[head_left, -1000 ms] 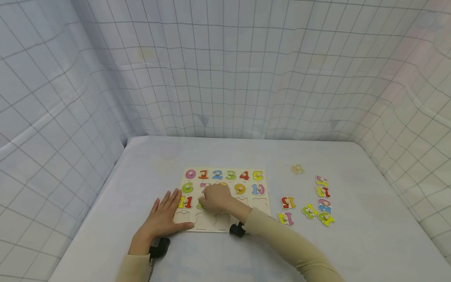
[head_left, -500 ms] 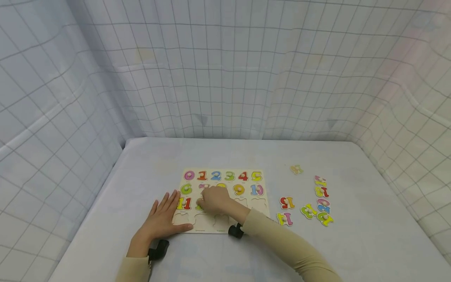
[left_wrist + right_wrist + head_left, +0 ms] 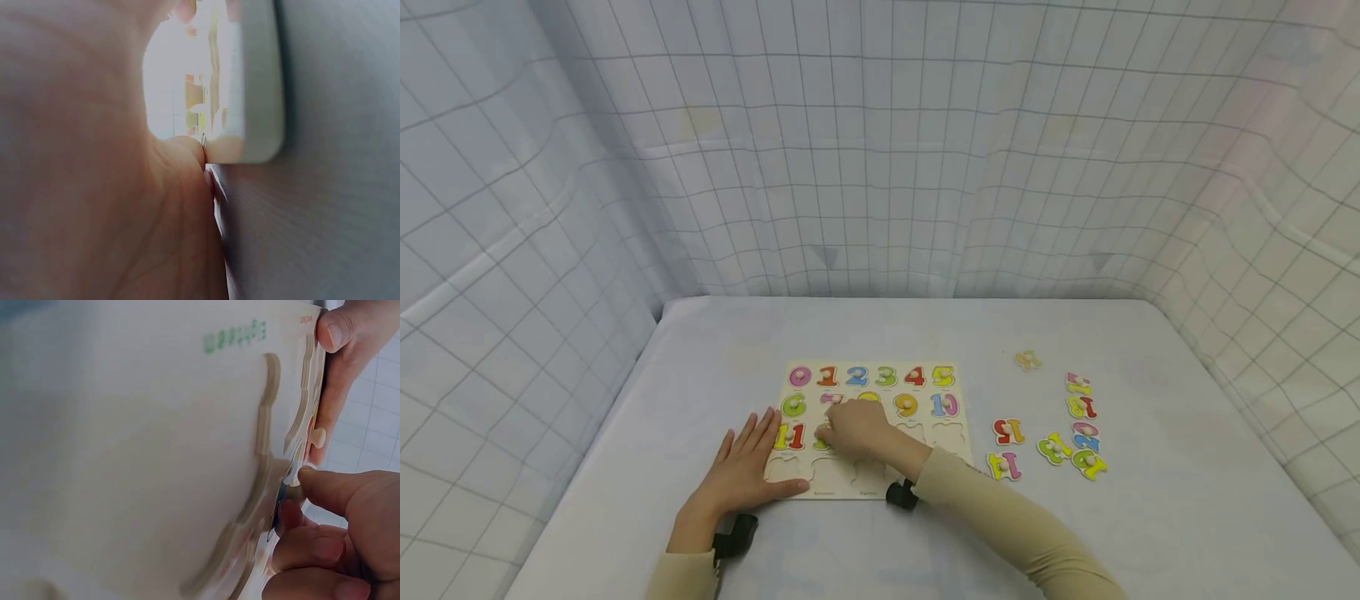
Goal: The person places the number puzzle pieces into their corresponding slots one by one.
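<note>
View shifted, R fingers — still pinching pc. knob

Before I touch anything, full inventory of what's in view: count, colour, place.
puzzle board: 1, pale wood, on the table under both hands
seated number pieces: 12, mixed colours, 0 to 11 in the board, some partly covered
pinched piece: 1, green where visible in the head view, beside 11, mostly hidden
open slots: several, bare wood, board's lower two rows; exact count hidden
loose pieces: 8, mixed colours, right of the board
table: 1, white, under everything
grid cloth: count unclear, white with dark lines, behind and both sides
wrist cameras: 2, black, one per wrist
sleeves: 2, beige, on the arms
left hand: 1, spread on the board's left edge
right hand: 1, pinching the piece
</note>
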The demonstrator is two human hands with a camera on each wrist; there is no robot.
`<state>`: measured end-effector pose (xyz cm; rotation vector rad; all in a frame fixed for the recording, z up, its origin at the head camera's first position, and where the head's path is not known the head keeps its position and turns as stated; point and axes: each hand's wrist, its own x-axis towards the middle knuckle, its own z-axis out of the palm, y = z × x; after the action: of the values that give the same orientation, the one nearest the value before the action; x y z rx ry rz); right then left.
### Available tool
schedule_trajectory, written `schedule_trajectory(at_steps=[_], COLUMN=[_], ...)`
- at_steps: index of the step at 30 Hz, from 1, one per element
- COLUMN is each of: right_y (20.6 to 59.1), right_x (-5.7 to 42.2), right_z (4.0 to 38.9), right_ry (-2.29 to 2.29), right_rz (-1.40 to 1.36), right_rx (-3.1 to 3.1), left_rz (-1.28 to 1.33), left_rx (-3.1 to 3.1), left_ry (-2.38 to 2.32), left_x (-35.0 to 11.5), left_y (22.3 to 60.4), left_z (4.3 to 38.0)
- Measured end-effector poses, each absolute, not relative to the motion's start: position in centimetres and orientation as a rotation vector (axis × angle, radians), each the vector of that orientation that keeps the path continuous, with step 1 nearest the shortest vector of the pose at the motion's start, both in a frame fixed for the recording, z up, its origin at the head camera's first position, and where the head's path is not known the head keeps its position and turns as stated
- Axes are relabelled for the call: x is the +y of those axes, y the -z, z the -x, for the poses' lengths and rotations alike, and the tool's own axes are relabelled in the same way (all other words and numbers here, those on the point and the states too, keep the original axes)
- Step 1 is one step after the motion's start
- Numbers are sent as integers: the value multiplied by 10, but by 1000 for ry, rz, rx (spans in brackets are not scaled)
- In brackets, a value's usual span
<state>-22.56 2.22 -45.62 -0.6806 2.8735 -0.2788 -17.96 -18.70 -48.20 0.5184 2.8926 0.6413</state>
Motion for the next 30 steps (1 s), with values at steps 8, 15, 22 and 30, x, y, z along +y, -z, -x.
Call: schedule_trajectory(at_steps=[8,15,22,30], right_y=[451,432,423,418], right_x=[48,114,202,278], right_z=[226,233,226,191], right_ry=[432,609,599,422], right_rz=[676,595,332,17], right_rx=[2855,2927,2978,2932], left_rz=[-506,-493,-495,-493], left_rx=[2889,2886,2884,2880], left_ry=[-627,-622,-621,-617], left_x=[-186,-186,-186,-187], left_y=[479,480,480,478], left_z=[179,179,180,182])
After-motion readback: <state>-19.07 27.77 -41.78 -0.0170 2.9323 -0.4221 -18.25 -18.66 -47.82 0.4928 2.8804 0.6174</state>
